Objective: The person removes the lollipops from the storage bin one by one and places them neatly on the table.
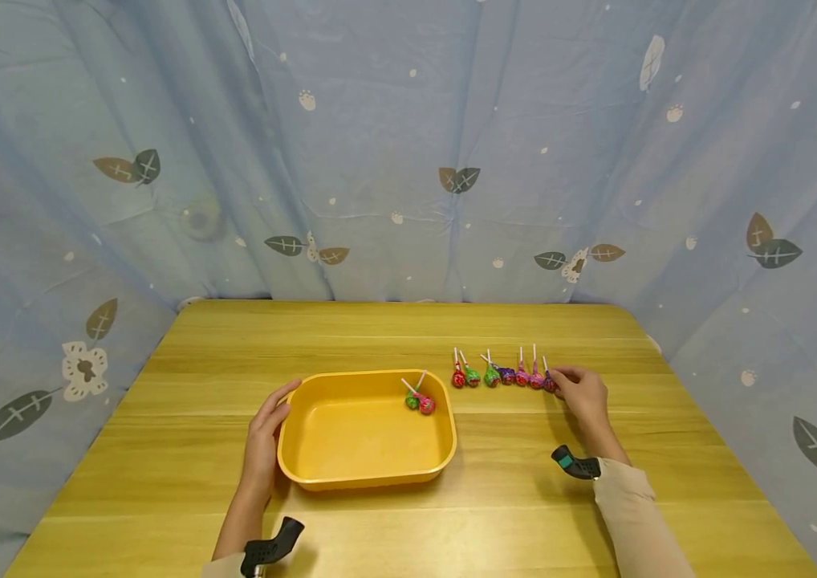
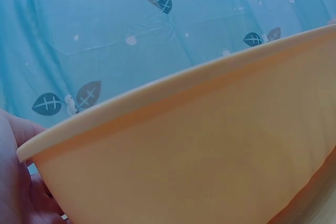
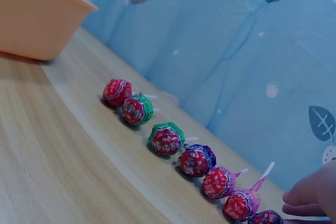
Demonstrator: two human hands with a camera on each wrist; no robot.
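Observation:
My left hand (image 1: 262,441) holds the left side of a yellow plastic basin (image 1: 365,485), its fingers around the far left corner. In the left wrist view, fingers (image 2: 26,132) lie at the end of the basin's rim. Two wrapped lollipops, a green one (image 1: 412,400) and a pink one (image 1: 426,406), lie inside at the right. Several more lollipops form a row to the right of the basin. With its fingertips, my right hand (image 1: 585,399) pinches the purple lollipop (image 1: 549,385) at the right end. Beside that one lies a pink lollipop (image 3: 242,204); the thumb is hidden in the right wrist view.
The row also has a red lollipop (image 3: 116,93), green ones (image 3: 167,139), another purple one (image 3: 197,160) and another pink one (image 3: 219,182), sticks pointing away. Everything rests on a wood-grain table (image 1: 495,514). A blue patterned curtain (image 1: 394,144) hangs behind and at both sides.

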